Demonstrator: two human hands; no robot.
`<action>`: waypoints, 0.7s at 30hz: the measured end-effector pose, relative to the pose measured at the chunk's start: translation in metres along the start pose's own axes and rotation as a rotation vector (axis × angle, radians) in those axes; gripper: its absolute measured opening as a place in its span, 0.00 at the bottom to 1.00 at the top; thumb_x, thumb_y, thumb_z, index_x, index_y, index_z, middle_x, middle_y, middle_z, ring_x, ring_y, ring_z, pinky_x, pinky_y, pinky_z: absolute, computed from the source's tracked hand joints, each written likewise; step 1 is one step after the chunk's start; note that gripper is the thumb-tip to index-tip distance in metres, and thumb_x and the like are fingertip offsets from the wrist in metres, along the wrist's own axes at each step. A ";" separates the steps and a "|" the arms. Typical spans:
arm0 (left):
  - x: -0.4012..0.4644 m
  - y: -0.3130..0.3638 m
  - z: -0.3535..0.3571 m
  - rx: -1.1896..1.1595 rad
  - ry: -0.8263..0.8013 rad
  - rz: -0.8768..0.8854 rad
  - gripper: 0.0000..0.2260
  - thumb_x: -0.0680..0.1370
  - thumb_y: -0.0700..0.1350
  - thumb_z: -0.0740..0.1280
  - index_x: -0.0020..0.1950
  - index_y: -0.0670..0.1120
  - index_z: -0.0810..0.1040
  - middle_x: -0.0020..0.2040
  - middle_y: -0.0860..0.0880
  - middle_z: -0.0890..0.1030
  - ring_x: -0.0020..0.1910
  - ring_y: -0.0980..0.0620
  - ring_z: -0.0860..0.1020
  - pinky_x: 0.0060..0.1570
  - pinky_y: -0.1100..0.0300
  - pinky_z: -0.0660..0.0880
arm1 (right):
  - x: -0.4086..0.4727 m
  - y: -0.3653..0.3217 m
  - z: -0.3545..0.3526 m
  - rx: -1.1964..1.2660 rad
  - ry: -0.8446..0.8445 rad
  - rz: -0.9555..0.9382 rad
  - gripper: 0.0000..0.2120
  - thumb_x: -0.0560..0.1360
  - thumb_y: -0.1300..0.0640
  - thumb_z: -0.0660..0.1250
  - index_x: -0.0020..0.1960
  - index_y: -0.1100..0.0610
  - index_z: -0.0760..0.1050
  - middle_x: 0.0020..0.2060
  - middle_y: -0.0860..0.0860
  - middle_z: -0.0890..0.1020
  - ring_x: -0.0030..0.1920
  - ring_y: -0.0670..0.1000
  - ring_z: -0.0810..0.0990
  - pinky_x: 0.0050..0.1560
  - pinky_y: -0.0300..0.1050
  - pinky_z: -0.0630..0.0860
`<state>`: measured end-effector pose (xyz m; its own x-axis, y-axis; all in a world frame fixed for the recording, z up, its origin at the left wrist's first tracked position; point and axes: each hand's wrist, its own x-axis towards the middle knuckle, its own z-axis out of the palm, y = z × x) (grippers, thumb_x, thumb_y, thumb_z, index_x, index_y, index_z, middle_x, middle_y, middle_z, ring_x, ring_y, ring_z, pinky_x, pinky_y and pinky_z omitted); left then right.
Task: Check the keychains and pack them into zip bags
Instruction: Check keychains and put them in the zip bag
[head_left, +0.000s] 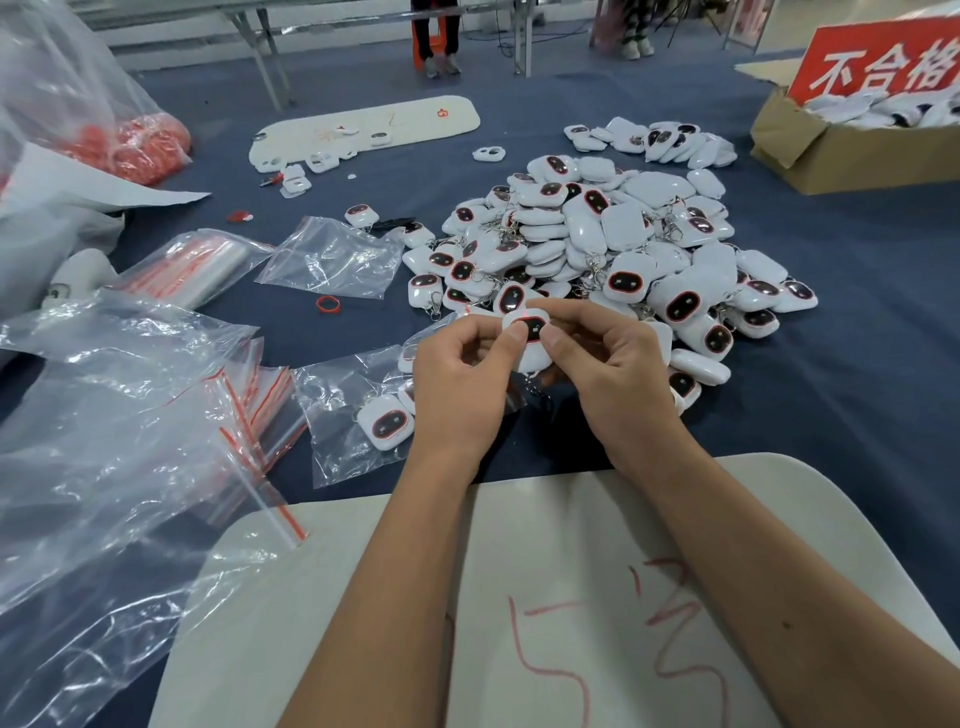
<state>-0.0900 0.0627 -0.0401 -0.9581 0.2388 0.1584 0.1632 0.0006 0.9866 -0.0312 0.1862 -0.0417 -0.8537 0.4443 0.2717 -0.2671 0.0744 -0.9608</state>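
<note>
Nearest you lies a pale rounded board (519, 597) with red scribbles on it, and your forearms cross it. Just past its edge, your left hand (457, 379) and right hand (613, 374) both pinch one white rounded keychain with a dark red-rimmed face (530, 335), each grip clamped on it above the blue-covered bench (831, 395). Left of your hands, a clear zip bag (353, 415) holds more such keychains. Beyond, a large heap of white keychains (613, 249) spreads across the bench, with a brown cardboard box (841, 145) at far right

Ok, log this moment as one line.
step: check | left hand and right hand: pinch keychain | pile: behind | bagged keychain: left
</note>
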 end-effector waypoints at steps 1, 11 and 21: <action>0.000 0.001 0.001 0.008 0.004 0.010 0.08 0.80 0.43 0.72 0.43 0.40 0.83 0.31 0.50 0.77 0.29 0.55 0.73 0.31 0.61 0.73 | 0.000 0.000 0.000 0.006 0.001 0.002 0.11 0.82 0.66 0.67 0.56 0.52 0.85 0.43 0.50 0.87 0.38 0.44 0.82 0.40 0.36 0.79; -0.003 0.000 0.001 0.052 -0.018 0.110 0.04 0.78 0.45 0.74 0.48 0.45 0.86 0.40 0.49 0.85 0.39 0.48 0.81 0.45 0.49 0.80 | 0.002 0.004 -0.005 0.086 0.010 0.046 0.06 0.81 0.65 0.70 0.52 0.57 0.84 0.43 0.53 0.88 0.43 0.47 0.84 0.42 0.40 0.82; -0.002 -0.001 -0.002 -0.063 -0.034 0.059 0.06 0.74 0.46 0.76 0.49 0.46 0.87 0.42 0.44 0.86 0.40 0.51 0.80 0.45 0.51 0.79 | 0.003 0.006 -0.005 -0.016 -0.041 0.062 0.05 0.81 0.64 0.69 0.54 0.59 0.84 0.47 0.56 0.88 0.46 0.50 0.85 0.47 0.43 0.81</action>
<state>-0.0886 0.0598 -0.0414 -0.9384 0.2696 0.2162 0.2032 -0.0757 0.9762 -0.0326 0.1924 -0.0468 -0.8862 0.4113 0.2135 -0.2064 0.0621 -0.9765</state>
